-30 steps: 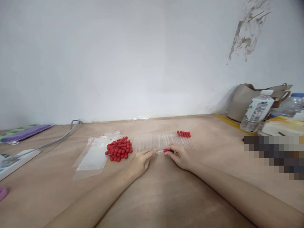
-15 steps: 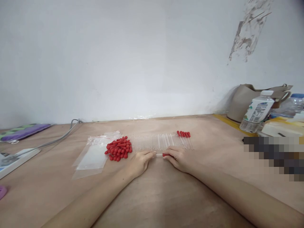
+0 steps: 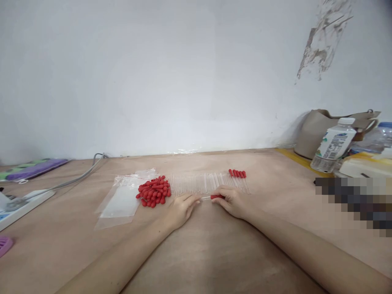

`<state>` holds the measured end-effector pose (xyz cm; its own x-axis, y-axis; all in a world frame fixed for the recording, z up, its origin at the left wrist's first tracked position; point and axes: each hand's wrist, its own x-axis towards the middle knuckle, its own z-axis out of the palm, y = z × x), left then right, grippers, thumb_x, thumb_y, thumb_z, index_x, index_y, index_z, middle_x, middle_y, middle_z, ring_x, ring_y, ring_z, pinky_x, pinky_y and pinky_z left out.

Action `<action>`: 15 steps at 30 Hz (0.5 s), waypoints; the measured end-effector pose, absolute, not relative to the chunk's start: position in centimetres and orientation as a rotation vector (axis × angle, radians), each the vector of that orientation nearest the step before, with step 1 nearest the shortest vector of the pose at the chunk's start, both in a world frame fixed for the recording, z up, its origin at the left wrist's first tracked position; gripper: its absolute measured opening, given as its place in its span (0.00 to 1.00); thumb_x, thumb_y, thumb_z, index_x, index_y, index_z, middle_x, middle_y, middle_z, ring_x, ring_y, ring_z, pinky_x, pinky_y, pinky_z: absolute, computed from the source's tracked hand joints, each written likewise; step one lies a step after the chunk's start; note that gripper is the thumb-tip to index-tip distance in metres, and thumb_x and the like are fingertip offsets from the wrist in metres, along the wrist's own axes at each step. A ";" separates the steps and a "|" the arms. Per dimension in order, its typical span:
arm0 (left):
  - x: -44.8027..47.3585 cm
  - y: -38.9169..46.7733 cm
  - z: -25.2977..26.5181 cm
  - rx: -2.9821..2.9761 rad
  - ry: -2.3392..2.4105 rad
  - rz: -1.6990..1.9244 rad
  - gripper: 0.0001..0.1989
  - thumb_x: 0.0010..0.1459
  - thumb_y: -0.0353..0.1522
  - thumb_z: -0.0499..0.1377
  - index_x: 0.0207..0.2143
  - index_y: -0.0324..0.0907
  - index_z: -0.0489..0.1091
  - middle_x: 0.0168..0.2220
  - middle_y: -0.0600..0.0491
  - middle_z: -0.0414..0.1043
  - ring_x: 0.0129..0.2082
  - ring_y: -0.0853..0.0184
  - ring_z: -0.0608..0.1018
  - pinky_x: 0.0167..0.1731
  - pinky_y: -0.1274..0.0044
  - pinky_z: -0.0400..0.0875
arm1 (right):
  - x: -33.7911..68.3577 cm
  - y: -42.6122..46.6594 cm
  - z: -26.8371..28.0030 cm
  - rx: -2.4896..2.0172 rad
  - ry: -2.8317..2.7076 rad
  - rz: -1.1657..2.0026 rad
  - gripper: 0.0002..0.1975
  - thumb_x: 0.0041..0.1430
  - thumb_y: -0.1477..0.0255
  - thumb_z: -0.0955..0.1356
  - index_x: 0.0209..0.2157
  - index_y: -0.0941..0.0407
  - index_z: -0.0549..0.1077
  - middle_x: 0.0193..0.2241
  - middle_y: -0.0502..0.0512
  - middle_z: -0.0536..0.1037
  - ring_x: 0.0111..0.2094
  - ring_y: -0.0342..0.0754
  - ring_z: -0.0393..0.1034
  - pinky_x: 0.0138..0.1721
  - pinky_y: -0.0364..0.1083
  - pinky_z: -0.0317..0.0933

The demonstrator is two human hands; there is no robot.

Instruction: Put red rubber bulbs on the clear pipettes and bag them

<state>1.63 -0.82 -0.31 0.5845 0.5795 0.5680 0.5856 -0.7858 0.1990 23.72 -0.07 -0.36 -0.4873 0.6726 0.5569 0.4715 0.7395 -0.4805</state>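
Note:
Between my hands lies a thin clear glass dropper tube (image 3: pixel 206 198), nearly level. The fingers of my left hand (image 3: pixel 184 207) pinch its left end. In my right hand (image 3: pixel 232 201) is a red rubber dropper bulb (image 3: pixel 216 197), gripped between thumb and fingers at the tube's right end. Just beyond my hands a row of clear glass tubes (image 3: pixel 196 183) lies side by side. Several tubes at the row's right end carry red bulbs (image 3: pixel 237 173). A heap of loose red bulbs (image 3: pixel 154 191) sits left of the row, near my left hand.
Clear plastic bags (image 3: pixel 119 202) lie left of the heap. A grey cable (image 3: pixel 75 181) runs to a white power strip (image 3: pixel 29 209) at far left, near a purple pouch (image 3: pixel 38 169). On the right stand a plastic bottle (image 3: pixel 333 145) and a beige bag (image 3: pixel 310 132).
More of the red bulb now shows between my right fingers, and the tube slants slightly up toward the right. Both hands keep nearly the same place.

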 end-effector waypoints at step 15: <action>1.9 -0.9 -0.4 -2.799 -0.943 -1.032 0.12 0.59 0.28 0.48 0.41 0.42 0.69 0.32 0.50 0.75 0.31 0.67 0.75 0.32 0.76 0.70 | 22.5 -0.9 0.0 -0.875 -2.266 0.273 0.05 0.55 0.75 0.63 0.32 0.55 0.71 0.28 0.51 0.72 0.30 0.43 0.66 0.32 0.42 0.61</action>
<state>1.89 -0.86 -0.41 0.6008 0.5349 0.5941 0.5436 -0.8183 0.1870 22.52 -0.91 -0.02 -0.5400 0.6582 0.5246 0.5145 0.7514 -0.4131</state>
